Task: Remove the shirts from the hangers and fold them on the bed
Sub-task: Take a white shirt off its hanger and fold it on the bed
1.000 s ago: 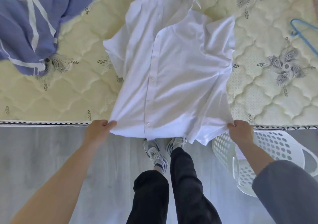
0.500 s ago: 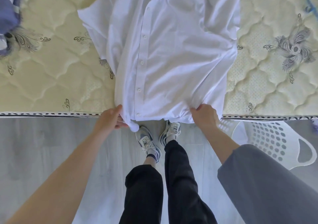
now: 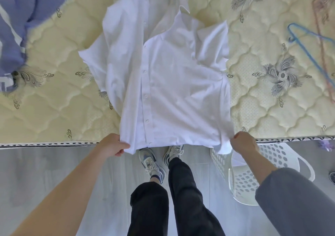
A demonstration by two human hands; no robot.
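Head view, looking straight down: a white shirt point(image 3: 174, 94) lies spread front-up on the bed point(image 3: 54, 99). Its collar points to the far side and its hem hangs just over the near edge of the mattress. The button placket runs down the middle and is fastened from the chest to the hem, while the neck lies open. Both short sleeves fan out to the sides, and the one on the right is creased and partly folded over.

The left hand point(image 3: 112, 145) pinches the left corner of the hem, thumb on top and fingers curled underneath. The right hand point(image 3: 243, 144) grips the right corner of the hem in a closed fist, with the cloth bunched under it. Both hands sit at the mattress edge, well apart, and the hem is stretched between them.

A blue hanger point(image 3: 311, 58) lies bare on the mattress to the far right, crossed by a pale pink hanger-like outline point(image 3: 324, 54). A blue cloth with white stripes point(image 3: 21, 27) is heaped at the far left corner.

A white perforated laundry basket point(image 3: 272, 163) stands on the grey floor point(image 3: 45, 172), just below the right hand. The person's trainers point(image 3: 150, 161) show under the hem, and any marking on them is too small to read. No label shows on the shirt's upper side.
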